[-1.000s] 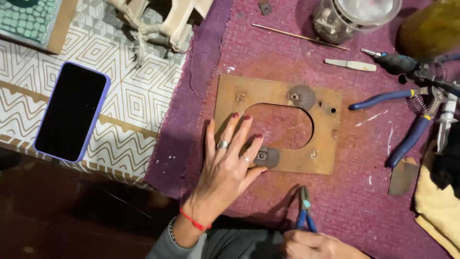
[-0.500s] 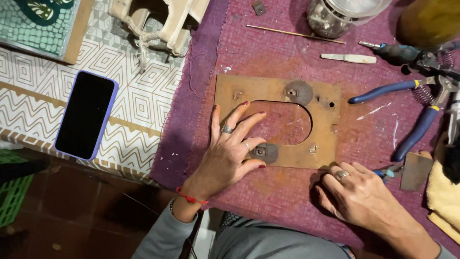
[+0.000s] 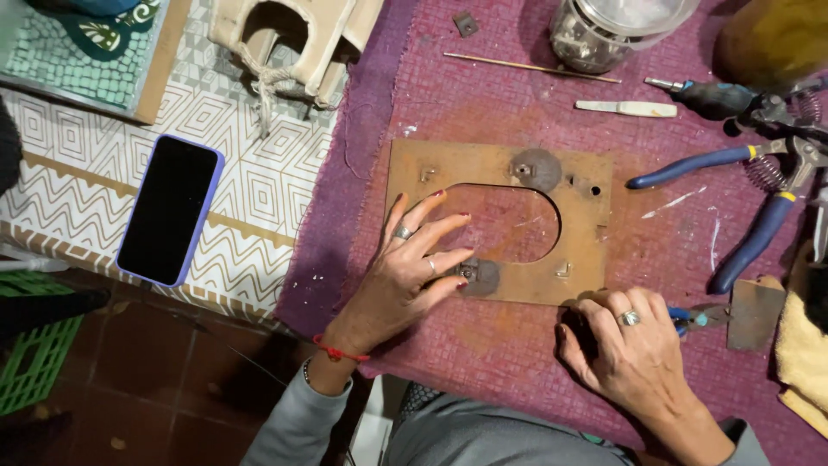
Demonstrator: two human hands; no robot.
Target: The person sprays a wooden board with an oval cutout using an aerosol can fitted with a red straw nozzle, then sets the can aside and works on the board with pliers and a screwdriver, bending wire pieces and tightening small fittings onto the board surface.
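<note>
A rusty brown metal plate [image 3: 586, 216] with an arch-shaped cut-out lies on a purple cloth [image 3: 483, 95]. My left hand [image 3: 412, 267] rests flat on the plate's lower left part, fingers spread, fingertips by a round grey weight [image 3: 479, 276]. A second round grey weight [image 3: 536, 168] sits on the plate's upper edge. My right hand [image 3: 628, 345] lies just below the plate's lower right corner, closed around small blue-handled pliers [image 3: 699, 318] whose tip sticks out to the right.
Large blue-handled pliers [image 3: 733, 198], a screwdriver [image 3: 707, 97], a white stick [image 3: 627, 108], a thin rod [image 3: 530, 66] and a glass jar [image 3: 608, 30] lie at the back right. A dark phone [image 3: 169, 209] lies on the patterned cloth at left, near the table edge.
My right hand has come up from the bottom edge with the small pliers and settled beside the plate's lower right corner. My left hand stayed on the plate.
</note>
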